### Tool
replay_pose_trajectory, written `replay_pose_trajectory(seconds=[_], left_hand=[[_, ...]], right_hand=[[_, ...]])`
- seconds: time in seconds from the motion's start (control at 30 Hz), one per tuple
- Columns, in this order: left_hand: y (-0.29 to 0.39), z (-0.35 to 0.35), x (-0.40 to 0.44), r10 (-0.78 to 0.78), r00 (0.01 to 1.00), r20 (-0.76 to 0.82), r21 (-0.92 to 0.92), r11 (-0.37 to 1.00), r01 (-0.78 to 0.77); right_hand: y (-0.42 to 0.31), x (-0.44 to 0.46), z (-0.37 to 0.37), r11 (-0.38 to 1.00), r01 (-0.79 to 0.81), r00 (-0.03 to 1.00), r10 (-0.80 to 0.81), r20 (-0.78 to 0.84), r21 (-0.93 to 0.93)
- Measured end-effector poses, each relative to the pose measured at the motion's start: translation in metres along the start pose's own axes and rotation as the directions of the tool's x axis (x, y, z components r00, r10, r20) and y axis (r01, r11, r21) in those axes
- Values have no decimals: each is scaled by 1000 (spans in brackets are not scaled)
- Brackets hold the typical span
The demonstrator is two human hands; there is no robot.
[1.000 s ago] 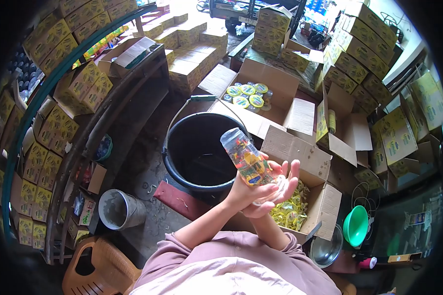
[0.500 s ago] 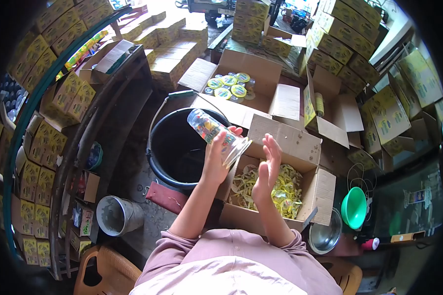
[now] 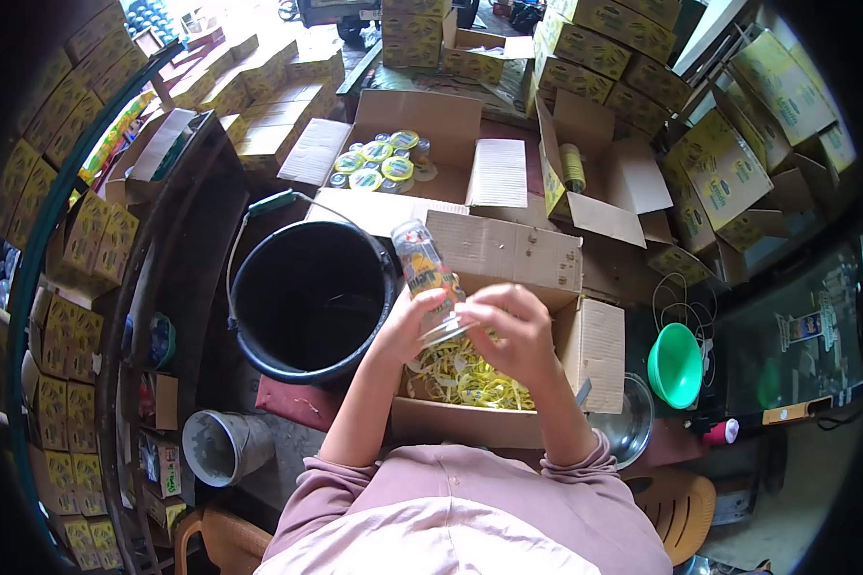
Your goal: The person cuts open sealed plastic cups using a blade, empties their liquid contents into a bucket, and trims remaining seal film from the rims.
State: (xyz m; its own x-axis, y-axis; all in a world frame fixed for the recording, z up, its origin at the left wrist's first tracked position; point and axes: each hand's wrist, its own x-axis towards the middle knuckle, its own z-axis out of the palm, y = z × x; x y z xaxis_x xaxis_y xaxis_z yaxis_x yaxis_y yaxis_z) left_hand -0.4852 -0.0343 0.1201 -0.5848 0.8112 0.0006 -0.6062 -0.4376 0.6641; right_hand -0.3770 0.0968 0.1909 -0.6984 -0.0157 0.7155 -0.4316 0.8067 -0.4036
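Around the work place, yellow cartons are stacked at both sides and towards the back, and a maroon bench is partly seen below the black bucket. By the left hand, a clear printed cup is held, with the fingers closed around its lower part and the thumb laid along its near side. The cup is tilted, its narrow end pointed up and to the left, its wide rim down, above the near box, in which yellow strips are heaped. The right hand is placed at the rim side of the cup, with its fingers bent and only partly closed; whether anything is pinched between them cannot be told. To the left of the near box, the black bucket is placed with its handle raised. Behind, lidded cups are grouped in the far box, and a roll is stood in another open box. At the right, a green bowl and a metal bowl are seen close together
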Motion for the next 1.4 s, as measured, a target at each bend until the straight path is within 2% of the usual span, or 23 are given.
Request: replay_pose_trajectory(seconds=[0.07, 0.13, 0.2, 0.23, 0.33, 0.37, 0.43, 0.47, 0.53, 0.6, 0.63, 0.67, 0.73, 0.8, 0.83, 0.87, 0.9, 0.93, 0.97, 1.07, 1.27, 1.33, 1.4], left_hand=[[1, 3, 5, 127, 986, 105, 171, 975, -144], [15, 10, 14, 120, 989, 88, -45, 992, -116], [22, 3, 26, 74, 997, 30, -74, 995, -72], [21, 3, 31, 120, 991, 51, -32, 992, -119], [17, 6, 42, 223, 967, 124, 62, 971, -231], [16, 9, 44, 255, 963, 85, 73, 962, -262], [10, 7, 49, 335, 928, 164, 281, 886, -370], [7, 7, 52, 367, 906, 211, 373, 827, -422], [4, 15, 53, 296, 937, 184, 482, 804, -348], [2, 22, 58, 232, 947, 222, 615, 720, -321], [-1, 24, 58, 197, 966, 165, 736, 628, -254], [-11, 15, 63, 259, 939, 228, 828, 455, -327], [-16, 10, 67, 175, 970, 168, 876, 425, -229], [-21, 14, 76, 332, 905, 267, 887, 283, -365], [-18, 18, 80, 402, 858, 321, 883, 202, -424], [-6, 23, 75, 338, 889, 308, 932, 83, -354], [-1, 18, 71, 409, 865, 291, 935, 68, -347], [2, 11, 65, 476, 835, 275, 939, 55, -341], [7, 2, 58, 518, 816, 257, 947, 32, -319], [24, -31, 34, 624, 736, 261, 965, -148, -217], [59, -69, -17, 744, 663, 82, 973, -204, 108], [62, -79, -23, 769, 639, 35, 967, -187, 173], [60, -87, -22, 771, 636, 13, 970, -165, 181]], right_hand=[[4, -8, -6, 987, 130, 991, -127, 40, -95], [7, -9, -12, 963, 201, 979, -190, 78, -179], [14, -14, -14, 956, 215, 974, -194, 120, -200], [19, -15, -10, 960, 213, 974, -193, 123, -181], [24, -8, -11, 997, 1, 973, -17, 228, 73], [29, -7, -9, 989, -70, 982, 46, 182, 128], [39, -6, -7, 951, -201, 979, 184, 91, 235], [45, -5, -6, 953, -209, 978, 199, 67, 218], [53, 1, -3, 954, -232, 972, 232, 20, 189], [56, 9, -4, 948, -221, 973, 229, -8, 231], [61, 11, -3, 947, -220, 975, 224, 14, 233], [66, 12, -2, 947, -220, 975, 218, 34, 234], [77, 14, -2, 931, -263, 964, 267, 20, 254], [89, 13, -1, 895, -315, 945, 328, 14, 315], [100, 13, -3, 921, -288, 944, 319, -83, 263], [117, 17, -13, 973, -215, 958, 227, -173, 82], [138, 22, -26, 983, -145, 964, 115, -241, -109], [160, 24, -32, 961, -172, 944, 98, -314, -218], [184, 23, -32, 949, -255, 910, 172, -377, -184], [259, 16, -35, 898, -284, 941, 195, -276, -337], [334, -18, -7, 847, -388, 922, 352, -163, -364], [341, -28, 1, 812, -459, 889, 415, -195, -362], [351, -43, 10, 764, -517, 850, 511, -128, -386]])
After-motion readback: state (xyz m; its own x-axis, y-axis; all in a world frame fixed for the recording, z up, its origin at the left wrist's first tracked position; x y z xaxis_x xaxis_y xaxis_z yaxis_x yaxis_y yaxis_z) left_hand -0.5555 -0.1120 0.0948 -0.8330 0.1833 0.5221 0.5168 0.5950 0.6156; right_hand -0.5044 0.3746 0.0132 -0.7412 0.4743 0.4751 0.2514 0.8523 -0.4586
